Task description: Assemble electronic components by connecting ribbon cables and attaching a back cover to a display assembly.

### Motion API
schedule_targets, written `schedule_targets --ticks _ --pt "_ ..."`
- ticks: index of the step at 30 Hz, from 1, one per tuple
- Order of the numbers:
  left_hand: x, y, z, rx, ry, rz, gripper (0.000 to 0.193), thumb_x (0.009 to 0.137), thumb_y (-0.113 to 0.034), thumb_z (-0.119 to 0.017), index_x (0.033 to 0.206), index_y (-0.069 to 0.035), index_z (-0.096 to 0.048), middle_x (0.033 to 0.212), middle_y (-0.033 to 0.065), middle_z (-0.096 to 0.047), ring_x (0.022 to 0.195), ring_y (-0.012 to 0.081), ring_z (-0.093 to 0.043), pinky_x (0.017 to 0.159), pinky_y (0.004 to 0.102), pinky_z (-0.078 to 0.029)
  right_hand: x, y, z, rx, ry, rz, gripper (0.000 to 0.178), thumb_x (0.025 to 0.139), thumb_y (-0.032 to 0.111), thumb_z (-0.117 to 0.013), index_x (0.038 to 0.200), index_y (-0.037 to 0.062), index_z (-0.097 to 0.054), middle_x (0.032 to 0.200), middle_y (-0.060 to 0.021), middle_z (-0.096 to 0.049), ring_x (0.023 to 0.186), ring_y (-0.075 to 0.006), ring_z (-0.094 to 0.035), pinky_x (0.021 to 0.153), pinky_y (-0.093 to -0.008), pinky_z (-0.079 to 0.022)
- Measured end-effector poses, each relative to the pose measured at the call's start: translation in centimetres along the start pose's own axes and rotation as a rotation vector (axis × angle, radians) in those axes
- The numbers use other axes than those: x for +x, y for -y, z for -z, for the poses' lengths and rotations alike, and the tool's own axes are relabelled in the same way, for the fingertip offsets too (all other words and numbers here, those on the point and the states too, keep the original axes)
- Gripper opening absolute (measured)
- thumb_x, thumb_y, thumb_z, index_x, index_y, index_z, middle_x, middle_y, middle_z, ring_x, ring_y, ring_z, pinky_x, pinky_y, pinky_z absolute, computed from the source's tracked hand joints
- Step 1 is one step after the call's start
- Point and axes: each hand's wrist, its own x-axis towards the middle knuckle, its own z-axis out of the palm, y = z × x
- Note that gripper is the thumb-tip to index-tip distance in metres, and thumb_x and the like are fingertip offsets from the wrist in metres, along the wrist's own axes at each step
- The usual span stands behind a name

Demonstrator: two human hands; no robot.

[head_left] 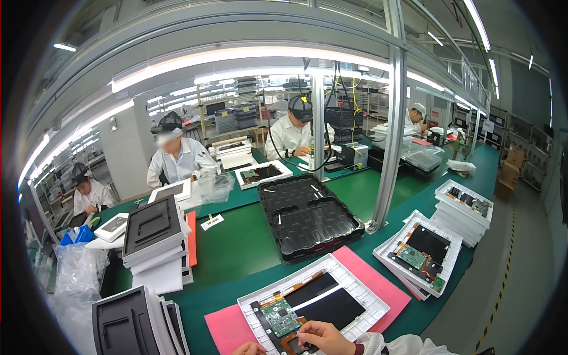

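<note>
A white-framed display panel (373,306) lies tilted on a pink foam sheet (398,290) right before me. On its back are a green circuit board (280,316), black sheets with a pale strip between them, and orange flat cables (289,342). My right hand (325,338) is closed in a pinch at the board's near corner, beside an orange cable; what sits between the fingertips is hidden. At the lower edge, by the frame's near left corner, only the curled fingers of my left hand (249,349) show; their tips and anything in them cannot be made out.
Stacked framed panels stand at right (419,251) and farther right (464,207). Black-backed frames (155,225) are piled at left, more (127,322) nearer. A black plastic tray (310,219) lies beyond the foam, beside a metal post (390,136). Several co-workers sit across the green bench.
</note>
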Motion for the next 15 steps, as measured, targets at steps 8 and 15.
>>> schedule_targets --ticks 8,15 --pt "0.26 0.69 0.33 -0.020 -0.026 0.046 0.028 0.099 -0.026 -0.048 0.088 -0.003 -0.061 0.066 0.0029 -0.058 0.058 0.0092 -0.050 0.054 0.0208 -0.037 -0.04 0.47 0.00 0.033 -0.006 -0.059 0.007 0.093 0.013 -0.058 0.089 0.0065 -0.058 0.072 0.0016 -0.060 0.061 -0.0046 -0.055 0.054 -0.0187 -0.044" --pt "-0.01 0.15 0.27 -0.006 -0.010 0.017 0.027 0.099 -0.025 -0.048 0.088 -0.004 -0.061 0.066 0.0020 -0.057 0.058 0.0081 -0.050 0.055 0.0206 -0.037 0.00 0.54 -0.16 0.037 -0.011 -0.067 0.008 0.093 0.013 -0.058 0.089 0.0055 -0.058 0.072 0.0009 -0.060 0.062 -0.0054 -0.056 0.054 -0.0193 -0.045"
